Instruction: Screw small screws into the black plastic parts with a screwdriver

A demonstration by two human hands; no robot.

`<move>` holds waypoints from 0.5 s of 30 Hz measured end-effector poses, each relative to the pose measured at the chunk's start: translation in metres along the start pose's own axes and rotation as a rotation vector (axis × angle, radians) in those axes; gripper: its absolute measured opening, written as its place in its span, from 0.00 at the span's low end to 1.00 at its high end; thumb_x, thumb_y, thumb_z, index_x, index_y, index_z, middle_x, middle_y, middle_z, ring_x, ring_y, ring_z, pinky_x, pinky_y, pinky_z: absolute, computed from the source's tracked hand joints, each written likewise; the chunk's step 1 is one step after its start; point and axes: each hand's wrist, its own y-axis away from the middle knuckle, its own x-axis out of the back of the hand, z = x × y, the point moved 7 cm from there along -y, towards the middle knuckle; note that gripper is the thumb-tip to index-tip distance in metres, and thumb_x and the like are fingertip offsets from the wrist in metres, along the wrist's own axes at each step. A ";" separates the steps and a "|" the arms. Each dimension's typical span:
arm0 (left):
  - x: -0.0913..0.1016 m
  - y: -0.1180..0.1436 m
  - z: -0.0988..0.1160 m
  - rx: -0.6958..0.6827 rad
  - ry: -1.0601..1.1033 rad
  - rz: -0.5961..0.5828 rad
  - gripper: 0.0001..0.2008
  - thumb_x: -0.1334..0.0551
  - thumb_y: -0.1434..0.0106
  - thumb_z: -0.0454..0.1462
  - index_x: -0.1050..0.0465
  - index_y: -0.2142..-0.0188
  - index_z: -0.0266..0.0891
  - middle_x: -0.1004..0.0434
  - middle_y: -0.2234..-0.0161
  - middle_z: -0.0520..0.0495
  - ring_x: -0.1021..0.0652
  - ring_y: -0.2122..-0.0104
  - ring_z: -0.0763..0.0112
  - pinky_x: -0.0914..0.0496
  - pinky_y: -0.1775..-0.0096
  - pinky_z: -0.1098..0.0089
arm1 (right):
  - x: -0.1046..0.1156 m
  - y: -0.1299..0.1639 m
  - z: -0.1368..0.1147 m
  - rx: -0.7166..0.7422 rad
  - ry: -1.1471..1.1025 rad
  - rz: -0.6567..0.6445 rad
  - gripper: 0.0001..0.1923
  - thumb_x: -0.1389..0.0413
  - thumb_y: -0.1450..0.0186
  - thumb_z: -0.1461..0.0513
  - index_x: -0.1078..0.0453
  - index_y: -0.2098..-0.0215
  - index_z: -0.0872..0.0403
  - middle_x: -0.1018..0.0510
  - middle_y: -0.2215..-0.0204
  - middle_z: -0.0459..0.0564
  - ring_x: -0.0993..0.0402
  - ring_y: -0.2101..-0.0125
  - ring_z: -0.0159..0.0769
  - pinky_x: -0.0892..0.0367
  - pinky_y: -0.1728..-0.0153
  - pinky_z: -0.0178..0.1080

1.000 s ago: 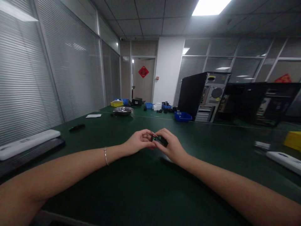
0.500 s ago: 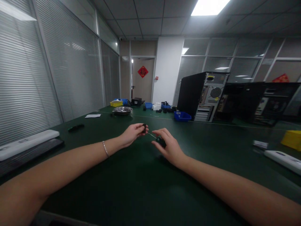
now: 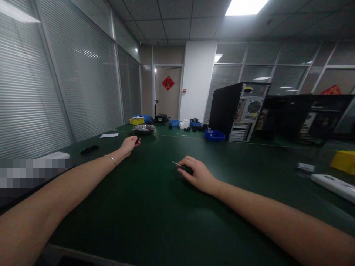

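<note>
Left hand point(image 3: 129, 143) stretched far forward, fingers pinched on a small black part point(image 3: 137, 139), just short of the steel bowl point(image 3: 144, 128). Right hand point(image 3: 197, 174) on the green table point(image 3: 155, 207), curled around a dark tool point(image 3: 186, 169), thin metal tip pointing left.

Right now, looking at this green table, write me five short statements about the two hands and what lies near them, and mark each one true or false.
1. The left hand pinches a small black part. True.
2. The left hand reaches toward the round metal bowl. True.
3. The right hand is lifted high above the dark green table. False: it rests on the table.
4. The right hand holds a small black tool with a thin metal tip. True.
5. The black computer tower lies flat on its side. False: it stands upright, far right of the bowl.
</note>
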 end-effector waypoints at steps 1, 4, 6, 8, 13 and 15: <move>-0.011 0.002 0.002 0.003 -0.012 -0.039 0.13 0.52 0.34 0.36 0.35 0.68 0.30 0.34 0.77 0.52 0.35 0.73 0.75 0.40 0.69 0.74 | 0.001 -0.001 0.005 -0.036 -0.001 0.017 0.08 0.48 0.36 0.61 0.31 0.59 0.53 0.29 0.63 0.49 0.31 0.64 0.35 0.34 0.62 0.38; -0.050 0.017 0.012 0.023 -0.035 -0.194 0.14 0.48 0.37 0.41 0.30 0.66 0.30 0.32 0.76 0.51 0.33 0.74 0.74 0.39 0.71 0.74 | 0.003 -0.003 0.017 -0.111 -0.010 0.039 0.10 0.48 0.36 0.60 0.31 0.58 0.53 0.28 0.63 0.50 0.31 0.64 0.36 0.35 0.62 0.39; -0.076 0.033 0.025 0.017 -0.045 -0.314 0.16 0.46 0.38 0.44 0.28 0.63 0.32 0.31 0.75 0.51 0.32 0.74 0.73 0.38 0.71 0.73 | 0.005 -0.004 0.022 -0.116 -0.012 0.046 0.12 0.49 0.35 0.61 0.32 0.54 0.53 0.29 0.61 0.50 0.31 0.62 0.36 0.35 0.60 0.40; -0.103 0.054 0.042 -0.046 -0.096 -0.499 0.18 0.48 0.37 0.45 0.28 0.58 0.36 0.30 0.72 0.50 0.31 0.71 0.72 0.37 0.69 0.73 | 0.007 -0.004 0.026 -0.106 -0.023 0.067 0.15 0.51 0.35 0.62 0.35 0.50 0.52 0.29 0.58 0.51 0.32 0.59 0.37 0.36 0.58 0.41; -0.128 0.091 0.081 -0.328 -0.244 -0.625 0.15 0.46 0.37 0.42 0.36 0.53 0.39 0.30 0.60 0.47 0.30 0.63 0.68 0.37 0.60 0.70 | 0.008 -0.004 0.030 -0.072 -0.077 0.087 0.17 0.50 0.36 0.63 0.36 0.49 0.50 0.29 0.58 0.50 0.32 0.60 0.36 0.36 0.60 0.40; -0.128 0.094 0.084 -0.340 -0.255 -0.615 0.13 0.48 0.36 0.41 0.36 0.55 0.38 0.29 0.64 0.48 0.29 0.66 0.69 0.36 0.61 0.69 | 0.007 -0.005 0.026 -0.041 -0.077 0.066 0.16 0.49 0.36 0.64 0.35 0.50 0.50 0.28 0.60 0.50 0.31 0.61 0.36 0.35 0.61 0.39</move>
